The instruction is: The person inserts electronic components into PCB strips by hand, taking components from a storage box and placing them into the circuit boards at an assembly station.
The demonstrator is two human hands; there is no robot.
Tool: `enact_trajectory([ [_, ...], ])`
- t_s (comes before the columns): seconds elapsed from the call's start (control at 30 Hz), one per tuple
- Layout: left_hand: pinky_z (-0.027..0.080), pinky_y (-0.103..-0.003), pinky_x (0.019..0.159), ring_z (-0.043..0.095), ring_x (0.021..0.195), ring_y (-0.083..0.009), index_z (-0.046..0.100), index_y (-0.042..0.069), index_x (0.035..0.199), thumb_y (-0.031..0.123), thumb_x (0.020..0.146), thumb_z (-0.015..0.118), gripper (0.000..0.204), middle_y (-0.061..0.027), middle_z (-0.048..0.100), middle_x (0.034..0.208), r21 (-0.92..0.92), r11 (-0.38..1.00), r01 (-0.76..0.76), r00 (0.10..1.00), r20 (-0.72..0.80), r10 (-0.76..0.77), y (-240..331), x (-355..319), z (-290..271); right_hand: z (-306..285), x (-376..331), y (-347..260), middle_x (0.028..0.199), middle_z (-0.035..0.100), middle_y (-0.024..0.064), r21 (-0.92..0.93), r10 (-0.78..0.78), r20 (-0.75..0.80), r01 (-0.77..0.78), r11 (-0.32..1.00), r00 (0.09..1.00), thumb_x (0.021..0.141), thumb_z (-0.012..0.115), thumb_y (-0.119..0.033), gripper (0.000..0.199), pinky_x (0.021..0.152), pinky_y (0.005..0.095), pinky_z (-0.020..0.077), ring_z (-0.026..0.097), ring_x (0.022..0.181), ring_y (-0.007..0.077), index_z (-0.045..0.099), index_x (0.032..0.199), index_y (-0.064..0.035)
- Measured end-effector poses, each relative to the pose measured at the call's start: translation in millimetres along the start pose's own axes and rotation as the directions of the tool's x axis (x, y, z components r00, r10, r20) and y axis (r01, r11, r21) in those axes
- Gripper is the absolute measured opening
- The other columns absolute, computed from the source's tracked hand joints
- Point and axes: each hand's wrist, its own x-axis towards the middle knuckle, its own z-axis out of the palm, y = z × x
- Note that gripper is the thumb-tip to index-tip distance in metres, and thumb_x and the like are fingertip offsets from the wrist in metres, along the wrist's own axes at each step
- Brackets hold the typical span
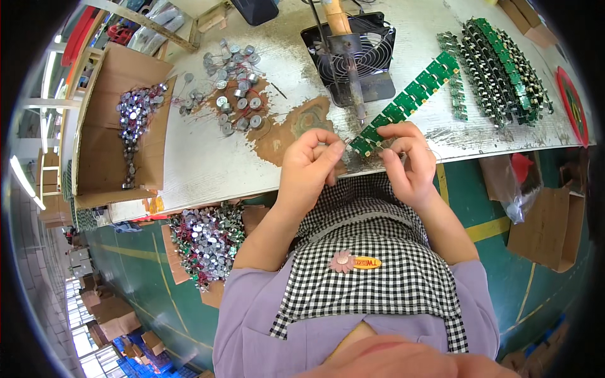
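Observation:
A long strip of green circuit boards (409, 97) runs from between my hands toward the back right. My left hand (310, 165) is closed in a pinch at the strip's near left end; whatever is between its fingertips is too small to make out. With bent fingers, my right hand (411, 162) grips the strip's near right edge, and a thin wire shows by its fingers. A soldering iron (355, 79) on a wooden-handled holder points down, its tip just above the strip's near end and between my hands.
Behind the iron stands a black fan (372, 53). Small round motors (239, 88) with red wires lie at the left, beside a cardboard box (94, 138) holding more. Another motor heap (208, 242) sits below the table edge. Stacked board strips (504, 72) and a red-rimmed dish (572, 107) are right.

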Motion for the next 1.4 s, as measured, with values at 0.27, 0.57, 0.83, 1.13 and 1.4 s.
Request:
enact_trajectory([
  [0.27, 0.046, -0.032, 0.050, 0.059, 0.053, -0.0250, 0.058, 0.002, 0.093, 0.006, 0.082, 0.066, 0.014, -0.0126, 0.058, 0.065, 0.859, 0.086, -0.504, 0.618, 0.290, 0.730, 3.6, 8.7, -4.4, -1.8, 2.3, -4.3, 0.094, 0.062, 0.0192, -0.057, 0.014, 0.010, -0.013, 0.998, 1.000, 0.078, 0.060, 0.008, 0.010, 0.055, 0.0247, 0.0477, 0.058, 0.065, 0.0176, 0.052, 0.079, 0.0024],
  [0.57, 0.041, -0.019, 0.051, 0.052, 0.058, -0.0049, 0.057, 0.000, 0.088, 0.008, 0.088, 0.060, 0.008, 0.0006, 0.058, 0.067, 0.080, 0.986, -0.147, 0.988, -0.026, 0.150, 7.1, 1.7, 0.1, -0.1, 2.0, -3.7, 0.093, 0.062, 0.0182, -0.094, -0.026, 0.050, 0.030, 0.995, 0.998, 0.077, 0.063, 0.006, 0.010, 0.056, 0.0248, 0.0485, 0.058, 0.065, 0.0170, 0.054, 0.079, 0.0024],
  [0.83, 0.039, -0.018, 0.052, 0.047, 0.058, -0.0027, 0.056, 0.001, 0.088, 0.009, 0.088, 0.061, 0.010, 0.0019, 0.054, 0.070, 0.479, 0.747, -0.461, 0.866, 0.061, 0.496, -12.4, 16.4, 7.4, -1.5, 0.3, -5.8, 0.098, 0.061, 0.0196, 0.028, 0.055, 0.030, -0.055, 0.998, 0.998, 0.078, 0.059, 0.007, 0.008, 0.056, 0.0233, 0.0497, 0.060, 0.065, 0.0155, 0.052, 0.079, 0.0025],
  [1.13, 0.036, -0.017, 0.051, 0.045, 0.061, -0.0002, 0.053, 0.001, 0.086, 0.006, 0.089, 0.059, 0.009, 0.0024, 0.054, 0.075, 0.192, 0.964, -0.183, 0.971, -0.117, 0.208, -8.9, 15.4, 20.4, -2.0, 8.9, -10.0, 0.099, 0.060, 0.0191, -0.048, -0.021, 0.048, 0.023, 0.999, 0.999, 0.077, 0.061, 0.008, 0.010, 0.057, 0.0240, 0.0504, 0.061, 0.068, 0.0162, 0.054, 0.081, 0.0032],
  [1.4, 0.040, -0.017, 0.056, 0.049, 0.065, -0.0012, 0.054, 0.001, 0.085, 0.005, 0.087, 0.061, 0.008, 0.0008, 0.058, 0.077, 0.260, 0.925, -0.278, 0.936, -0.143, 0.322, -5.3, 20.5, 27.7, -1.6, 19.1, -6.1, 0.100, 0.059, 0.0177, -0.083, -0.062, 0.036, 0.065, 0.994, 0.997, 0.075, 0.063, 0.008, 0.011, 0.062, 0.0268, 0.0497, 0.061, 0.074, 0.0210, 0.055, 0.079, 0.0016],
])
